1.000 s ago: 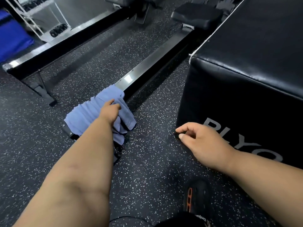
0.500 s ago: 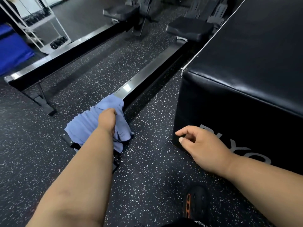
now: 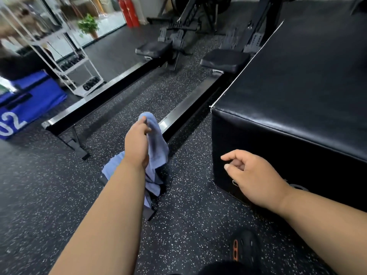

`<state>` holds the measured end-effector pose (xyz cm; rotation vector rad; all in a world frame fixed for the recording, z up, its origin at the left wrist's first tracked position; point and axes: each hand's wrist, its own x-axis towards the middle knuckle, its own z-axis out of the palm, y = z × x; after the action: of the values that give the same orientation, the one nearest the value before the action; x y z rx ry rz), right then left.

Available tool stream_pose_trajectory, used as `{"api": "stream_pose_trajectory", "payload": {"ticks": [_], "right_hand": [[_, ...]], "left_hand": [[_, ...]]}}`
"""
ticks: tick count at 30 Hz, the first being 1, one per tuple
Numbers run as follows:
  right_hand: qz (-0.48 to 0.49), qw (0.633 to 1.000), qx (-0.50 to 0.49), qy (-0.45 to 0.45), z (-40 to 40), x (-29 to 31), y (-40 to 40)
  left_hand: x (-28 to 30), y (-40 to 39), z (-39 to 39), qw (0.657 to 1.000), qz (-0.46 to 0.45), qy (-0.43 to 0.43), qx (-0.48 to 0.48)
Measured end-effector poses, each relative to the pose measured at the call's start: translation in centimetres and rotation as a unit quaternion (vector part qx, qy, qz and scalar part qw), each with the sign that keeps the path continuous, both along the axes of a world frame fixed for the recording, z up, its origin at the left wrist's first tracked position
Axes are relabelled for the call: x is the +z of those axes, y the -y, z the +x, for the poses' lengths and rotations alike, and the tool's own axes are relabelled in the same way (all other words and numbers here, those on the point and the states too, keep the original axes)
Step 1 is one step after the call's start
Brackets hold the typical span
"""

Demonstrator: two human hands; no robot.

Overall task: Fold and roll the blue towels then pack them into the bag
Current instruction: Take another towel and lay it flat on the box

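A pale blue towel [image 3: 156,143] hangs bunched and crumpled, its lower folds apparently reaching the speckled floor [image 3: 49,191].

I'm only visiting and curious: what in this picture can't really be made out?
- Head view: the left hand and forearm cover part of the blue towel.
- Any bag: none in view.
- Lettering on the black box: hidden behind the right hand.
- Top left corner: blurred.
- Shoe: only partly visible.
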<state>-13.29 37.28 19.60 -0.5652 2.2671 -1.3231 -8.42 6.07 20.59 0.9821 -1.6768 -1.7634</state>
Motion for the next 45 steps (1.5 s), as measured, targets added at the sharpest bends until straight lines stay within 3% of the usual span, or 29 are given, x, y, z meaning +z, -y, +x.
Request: {"api": "stream_pose_trajectory", "payload": {"ticks": [3, 7, 9, 18, 28, 32, 37, 41, 45], "right_hand": [[-0.034, 0.999, -0.035, -0.008, 0.3, 2.0, -1.8], [-0.067, 0.994, -0.082, -0.015, 1.0, 4.7, -5.3], [-0.085, 0.991, -0.1, -0.01, 1.3, 6.3, -7.3], [-0.138, 0.971, -0.186, -0.055, 4.1, 14.5, -17.9], [-0.168, 0.958, -0.219, -0.074, 7.5, 20.7, -30.8], [-0.126, 0.962, -0.219, -0.103, 9.0, 21.8, -34.7], [-0.17, 0.959, -0.213, -0.074, 11.4, 23.4, -38.2], [-0.225, 0.948, -0.219, -0.052, 12.3, 24.2, -39.9], [-0.315, 0.921, -0.229, -0.005, 13.0, 24.7, -41.1]], "left_hand": [[4.9, -3.8, 0.7, 0.999, -0.025, -0.012, -0.033], [11.7, -10.8, 1.7, 0.982, -0.037, -0.068, -0.17], [14.4, -14.3, 2.5, 0.977, -0.036, -0.083, -0.192], [21.7, -27.8, 3.7, 0.941, -0.052, -0.16, -0.295], [24.5, -42.0, 6.1, 0.88, -0.055, -0.163, -0.443], [24.9, -45.8, 7.5, 0.867, -0.054, -0.16, -0.468], [26.1, -49.1, 9.1, 0.861, -0.038, -0.148, -0.485], [26.6, -51.7, 10.7, 0.864, -0.045, -0.087, -0.494], [25.0, -53.1, 12.2, 0.845, -0.05, -0.045, -0.53]]}}
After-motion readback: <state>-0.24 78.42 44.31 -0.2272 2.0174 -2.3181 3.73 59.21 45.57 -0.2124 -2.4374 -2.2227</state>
